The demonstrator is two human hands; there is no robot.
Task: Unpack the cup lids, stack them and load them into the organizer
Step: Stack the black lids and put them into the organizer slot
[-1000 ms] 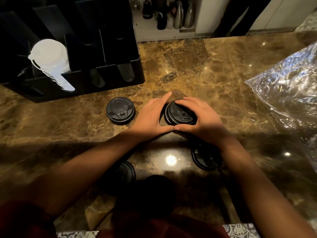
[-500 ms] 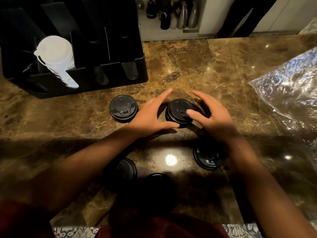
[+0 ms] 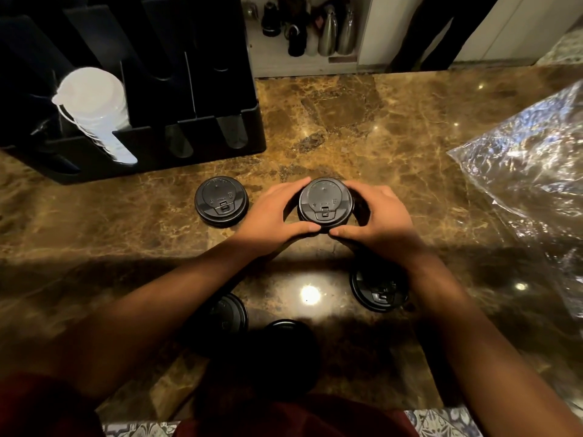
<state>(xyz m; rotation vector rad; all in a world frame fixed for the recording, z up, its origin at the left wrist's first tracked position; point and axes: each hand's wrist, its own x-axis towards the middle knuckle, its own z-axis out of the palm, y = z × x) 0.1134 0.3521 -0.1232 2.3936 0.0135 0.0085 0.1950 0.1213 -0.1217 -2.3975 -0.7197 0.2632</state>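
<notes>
A short stack of black cup lids point(image 3: 325, 201) sits on the marble counter, cupped from both sides by my left hand point(image 3: 274, 216) and my right hand point(image 3: 377, 217), thumbs meeting at its near edge. Another black lid stack point(image 3: 221, 200) lies just to the left of my left hand. More black lids lie nearer me in shadow: one point(image 3: 378, 290) under my right wrist, one point(image 3: 228, 316) under my left forearm, one point(image 3: 290, 335) at the middle. The black organizer point(image 3: 202, 134) stands at the back left with white lids point(image 3: 94, 105) in one slot.
A crumpled clear plastic bag point(image 3: 530, 171) lies at the right on the counter point(image 3: 378, 127). Behind the counter's far edge, metal flasks point(image 3: 336, 33) stand on a lower shelf, and a person's dark legs point(image 3: 435, 29) are in the background.
My right hand, which had its fingers lifted off half a second ago, has closed back around the lid stack. The stack now sits squared up between both hands.
</notes>
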